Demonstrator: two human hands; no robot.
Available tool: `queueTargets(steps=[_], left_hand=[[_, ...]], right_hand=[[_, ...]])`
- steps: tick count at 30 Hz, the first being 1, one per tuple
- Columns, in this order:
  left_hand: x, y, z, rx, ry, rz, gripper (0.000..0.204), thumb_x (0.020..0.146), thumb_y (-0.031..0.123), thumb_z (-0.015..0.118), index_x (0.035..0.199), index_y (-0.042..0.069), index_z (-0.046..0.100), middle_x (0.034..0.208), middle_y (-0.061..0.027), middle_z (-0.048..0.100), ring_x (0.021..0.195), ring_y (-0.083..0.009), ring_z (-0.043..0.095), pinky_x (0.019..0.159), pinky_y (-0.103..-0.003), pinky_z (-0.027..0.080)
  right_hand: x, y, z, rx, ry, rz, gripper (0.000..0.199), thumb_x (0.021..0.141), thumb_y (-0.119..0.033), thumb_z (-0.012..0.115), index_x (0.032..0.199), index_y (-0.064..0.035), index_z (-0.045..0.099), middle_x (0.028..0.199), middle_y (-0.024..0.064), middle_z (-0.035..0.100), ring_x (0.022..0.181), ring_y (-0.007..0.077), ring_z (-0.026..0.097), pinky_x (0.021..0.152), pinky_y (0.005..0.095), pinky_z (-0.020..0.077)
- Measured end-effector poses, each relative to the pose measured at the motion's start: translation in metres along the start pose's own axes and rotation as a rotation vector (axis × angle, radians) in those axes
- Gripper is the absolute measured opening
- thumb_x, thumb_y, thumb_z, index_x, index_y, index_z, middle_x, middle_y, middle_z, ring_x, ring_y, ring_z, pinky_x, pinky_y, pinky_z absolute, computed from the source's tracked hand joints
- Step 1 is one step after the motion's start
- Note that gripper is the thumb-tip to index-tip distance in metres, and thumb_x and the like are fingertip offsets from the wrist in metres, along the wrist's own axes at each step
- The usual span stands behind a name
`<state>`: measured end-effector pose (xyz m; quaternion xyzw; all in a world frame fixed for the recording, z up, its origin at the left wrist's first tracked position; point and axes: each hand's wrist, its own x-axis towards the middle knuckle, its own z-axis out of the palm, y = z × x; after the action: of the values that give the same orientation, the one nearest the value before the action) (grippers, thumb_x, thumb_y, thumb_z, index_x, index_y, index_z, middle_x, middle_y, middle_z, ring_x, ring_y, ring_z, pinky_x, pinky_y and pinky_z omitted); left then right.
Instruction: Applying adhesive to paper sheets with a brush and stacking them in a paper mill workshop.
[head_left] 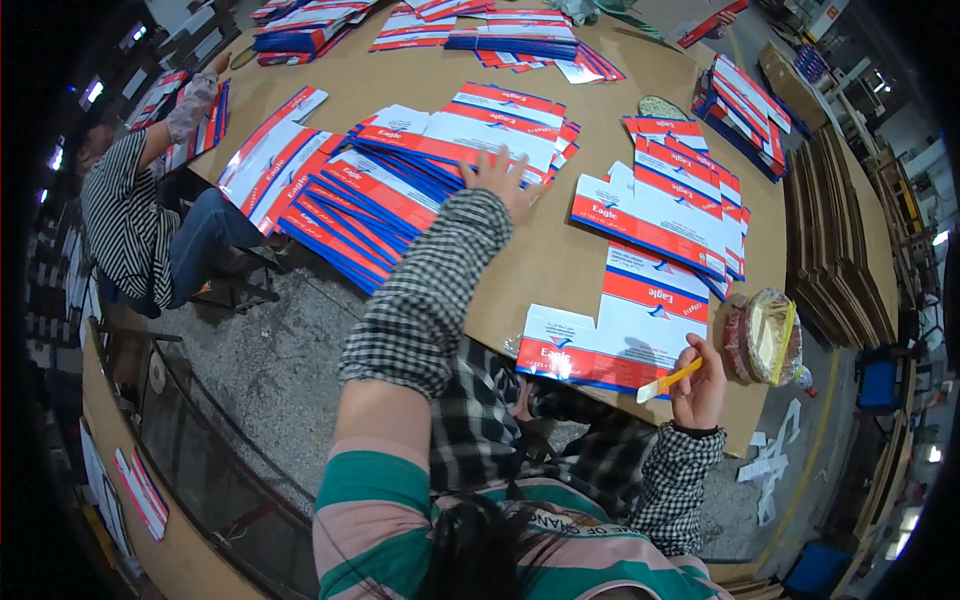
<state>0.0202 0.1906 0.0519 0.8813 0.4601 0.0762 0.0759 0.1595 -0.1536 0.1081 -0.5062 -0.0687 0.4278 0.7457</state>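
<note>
My left hand (502,188) reaches forward with its fingers spread, resting at the right edge of a fanned pile of flat red, white and blue cartons (455,140). Closed around a small brush (668,381) with a yellow handle and a pale flat tip is my right hand (700,385). The brush tip is over the lower edge of a flat carton (650,320) lying in front of me at the table's near edge. Beyond that carton, more cartons (665,210) lie in an overlapping stack. To the right of my right hand sits a plastic-lined tub (765,335) with pale contents.
The brown table (510,290) carries more carton stacks (510,38) at its far side and another stack (745,115) at the right. Brown cardboard sheets (840,240) stand beyond the right edge. A person in a striped top (130,210) sits at the left, working with cartons.
</note>
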Motion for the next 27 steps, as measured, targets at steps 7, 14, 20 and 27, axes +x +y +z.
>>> queueTargets(steps=[7, 14, 20, 27], left_hand=[[0.005, 0.004, -0.008, 0.105, -0.166, 0.064, 0.059, 0.084, 0.056, 0.033, 0.119, 0.014, 0.052, 0.135, -0.0122, 0.037, 0.126, -0.0297, 0.029, 0.101, -0.061, 0.008], [0.000, 0.027, -0.001, 0.102, -0.016, 0.247, 0.050, 0.083, 0.036, 0.050, 0.122, 0.005, 0.046, 0.133, -0.0140, 0.037, 0.125, -0.0265, 0.030, 0.103, -0.054, 0.016], [-0.012, 0.127, 0.049, 0.130, -0.001, 0.395, 0.052, 0.083, 0.020, 0.048, 0.132, 0.010, 0.034, 0.142, -0.0110, 0.023, 0.131, -0.0262, 0.021, 0.105, -0.052, 0.013], [-0.028, 0.106, 0.059, 0.027, 0.083, 0.411, 0.043, 0.082, 0.013, 0.046, 0.125, 0.010, 0.044, 0.129, -0.0120, 0.043, 0.120, -0.0305, 0.037, 0.102, -0.046, 0.022]], right_hand=[[-0.014, -0.006, -0.023, 0.060, 0.029, 0.019, 0.027, 0.091, -0.025, 0.042, 0.101, -0.0022, 0.052, 0.066, 0.0007, 0.053, 0.038, 0.0066, 0.038, 0.035, 0.0189, 0.0316], [0.000, -0.004, -0.032, 0.088, -0.002, 0.016, 0.028, 0.091, -0.024, 0.041, 0.101, -0.0004, 0.051, 0.068, 0.0020, 0.054, 0.042, 0.0070, 0.039, 0.041, 0.0199, 0.0328], [-0.011, -0.008, -0.033, 0.111, 0.003, -0.019, 0.027, 0.092, -0.023, 0.038, 0.100, -0.0002, 0.051, 0.065, 0.0041, 0.054, 0.041, 0.0079, 0.039, 0.040, 0.0198, 0.0324], [-0.035, -0.015, -0.065, 0.133, 0.052, -0.103, 0.029, 0.092, -0.024, 0.036, 0.101, -0.0007, 0.050, 0.065, 0.0027, 0.051, 0.040, 0.0072, 0.038, 0.037, 0.0186, 0.0316]])
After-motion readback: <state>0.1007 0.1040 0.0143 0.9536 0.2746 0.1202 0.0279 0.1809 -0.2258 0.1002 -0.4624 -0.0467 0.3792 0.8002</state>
